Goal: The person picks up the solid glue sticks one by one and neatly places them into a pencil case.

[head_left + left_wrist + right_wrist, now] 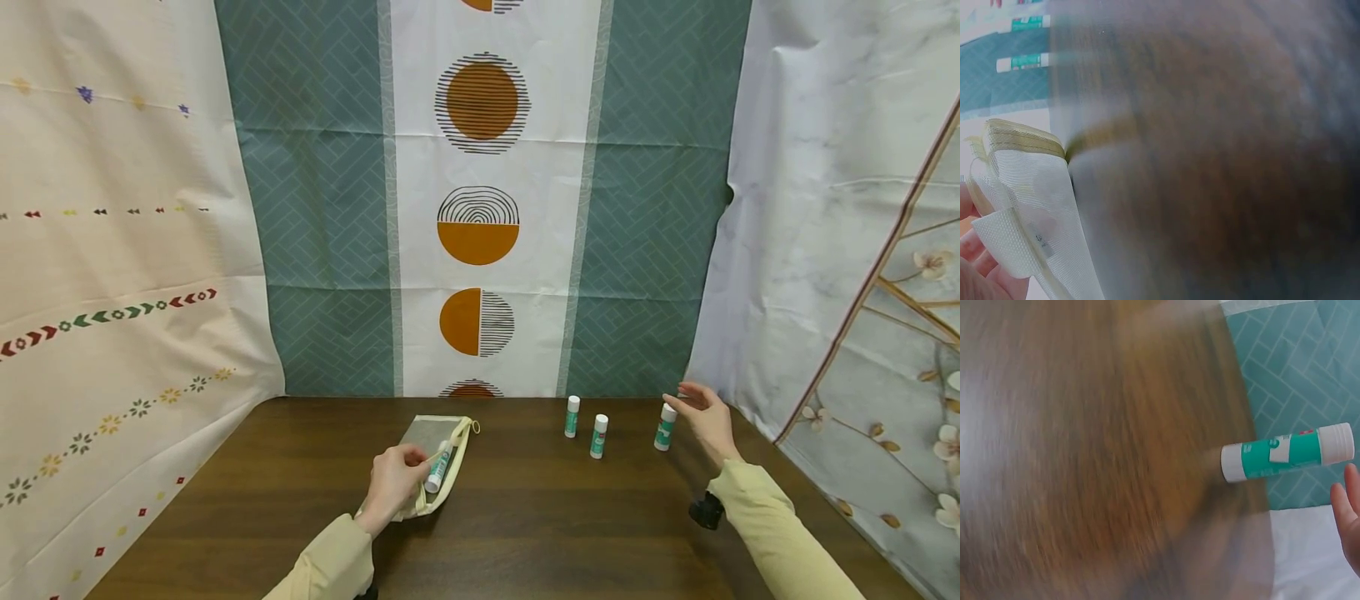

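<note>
My left hand (pixel 393 483) pinches the edge of a pale mesh zipper pouch (pixel 411 431) lying open on the table. Inside its mouth lies a green-and-white glue stick (pixel 437 472). The left wrist view shows the pouch's white mesh side (pixel 1054 206) with the fingers (pixel 985 262) at its edge. On the right, my right hand (pixel 708 421) is beside the cap of an upright glue stick (pixel 664 428), thumb and fingers spread. In the right wrist view, fingertips (pixel 1341 503) are close to the white cap of that glue stick (pixel 1279 454); contact cannot be made out.
Two more glue sticks stand upright towards the back of the brown table (pixel 540 525), one (pixel 572 417) behind the other (pixel 598 437). A patterned curtain (pixel 322 250) hangs along the back edge, with light cloths at both sides.
</note>
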`<state>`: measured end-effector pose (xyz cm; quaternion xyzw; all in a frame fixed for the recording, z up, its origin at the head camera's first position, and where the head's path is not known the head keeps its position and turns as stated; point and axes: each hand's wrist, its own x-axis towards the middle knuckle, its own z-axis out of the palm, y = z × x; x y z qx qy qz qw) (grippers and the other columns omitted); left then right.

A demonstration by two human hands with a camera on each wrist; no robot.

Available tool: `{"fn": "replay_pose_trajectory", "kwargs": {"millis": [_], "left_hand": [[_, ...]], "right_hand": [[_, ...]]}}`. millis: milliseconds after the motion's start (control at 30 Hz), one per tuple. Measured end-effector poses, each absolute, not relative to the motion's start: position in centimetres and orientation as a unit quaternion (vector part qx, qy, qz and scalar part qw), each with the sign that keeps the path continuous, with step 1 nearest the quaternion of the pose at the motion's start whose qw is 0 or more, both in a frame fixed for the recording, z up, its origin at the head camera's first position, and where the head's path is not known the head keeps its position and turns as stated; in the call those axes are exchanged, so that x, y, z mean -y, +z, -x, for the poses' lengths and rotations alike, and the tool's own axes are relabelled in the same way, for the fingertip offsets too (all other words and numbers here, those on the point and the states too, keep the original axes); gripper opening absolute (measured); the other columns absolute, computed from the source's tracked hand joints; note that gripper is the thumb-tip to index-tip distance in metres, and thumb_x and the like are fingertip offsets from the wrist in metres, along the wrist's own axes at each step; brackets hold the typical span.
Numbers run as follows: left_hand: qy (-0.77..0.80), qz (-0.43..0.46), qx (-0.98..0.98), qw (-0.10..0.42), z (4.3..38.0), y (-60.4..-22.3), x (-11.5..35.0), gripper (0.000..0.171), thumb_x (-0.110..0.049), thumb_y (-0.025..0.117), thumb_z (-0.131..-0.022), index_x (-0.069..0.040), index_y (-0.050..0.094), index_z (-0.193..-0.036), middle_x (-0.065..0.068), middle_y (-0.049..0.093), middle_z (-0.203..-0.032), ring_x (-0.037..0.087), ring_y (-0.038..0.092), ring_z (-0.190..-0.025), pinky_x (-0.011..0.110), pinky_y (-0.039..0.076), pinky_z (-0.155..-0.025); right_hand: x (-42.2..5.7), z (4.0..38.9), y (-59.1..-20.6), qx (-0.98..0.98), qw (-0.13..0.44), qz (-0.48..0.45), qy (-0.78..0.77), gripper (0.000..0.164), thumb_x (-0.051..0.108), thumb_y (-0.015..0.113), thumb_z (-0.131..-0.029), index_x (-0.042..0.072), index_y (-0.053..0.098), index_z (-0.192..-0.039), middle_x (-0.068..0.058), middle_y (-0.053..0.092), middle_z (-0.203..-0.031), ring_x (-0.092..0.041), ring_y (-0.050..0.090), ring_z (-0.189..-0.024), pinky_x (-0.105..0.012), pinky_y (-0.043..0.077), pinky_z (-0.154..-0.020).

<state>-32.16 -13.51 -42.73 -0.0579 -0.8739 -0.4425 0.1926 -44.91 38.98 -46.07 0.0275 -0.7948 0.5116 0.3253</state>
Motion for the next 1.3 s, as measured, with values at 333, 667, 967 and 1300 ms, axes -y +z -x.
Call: {"fn": "replay_pose_trajectory", "kwargs": {"millis": [333, 667, 967, 1300], "left_hand": [[-0.438, 0.053, 0.877, 0.190, 32.1, -42.6, 13.5, 0.005, -0.010, 0.069, -0.073, -0.008, 0.065, -0.071, -0.004, 0.057, -0.064, 0.011, 0.048, -0.056, 0.027, 0.039, -0.047], [-0.437, 0.057, 0.878, 0.186, 32.3, -42.7, 13.5, 0.004, -0.010, 0.069, -0.074, -0.008, 0.065, -0.072, -0.004, 0.057, -0.066, 0.013, 0.048, -0.059, 0.028, 0.040, -0.050], [-0.439, 0.054, 0.877, 0.188, 32.3, -42.7, 13.5, 0.004, -0.011, 0.067, -0.075, -0.010, 0.065, -0.072, -0.004, 0.056, -0.064, 0.012, 0.048, -0.056, 0.028, 0.040, -0.045], [-0.443, 0.062, 0.874, 0.188, 32.4, -42.9, 13.5, 0.005, -0.011, 0.068, -0.076, -0.010, 0.065, -0.072, -0.004, 0.056, -0.065, 0.012, 0.048, -0.057, 0.028, 0.039, -0.047]], "right_hand": [[-37.8, 43.3, -45.8, 0.799, 0.298, 0.004, 0.522, 0.062, 0.040, 0.068, -0.079, 0.006, 0.046, -0.126, -0.005, 0.053, -0.117, -0.014, 0.047, -0.103, -0.020, 0.039, -0.078], [-35.1, 40.7, -44.3, 0.761, 0.298, 0.017, 0.576, 0.051, 0.027, 0.074, -0.075, -0.001, 0.054, -0.111, 0.002, 0.058, -0.095, -0.004, 0.049, -0.084, -0.017, 0.040, -0.067], [-33.6, 39.1, -43.0, 0.750, 0.266, 0.033, 0.605, 0.057, 0.024, 0.073, -0.076, -0.007, 0.048, -0.117, 0.007, 0.053, -0.091, -0.002, 0.048, -0.079, -0.014, 0.041, -0.066], [-33.1, 38.9, -42.6, 0.772, 0.227, 0.082, 0.588, 0.054, 0.016, 0.068, -0.080, -0.007, 0.042, -0.122, -0.016, 0.047, -0.109, -0.002, 0.044, -0.080, -0.012, 0.039, -0.067]]}}
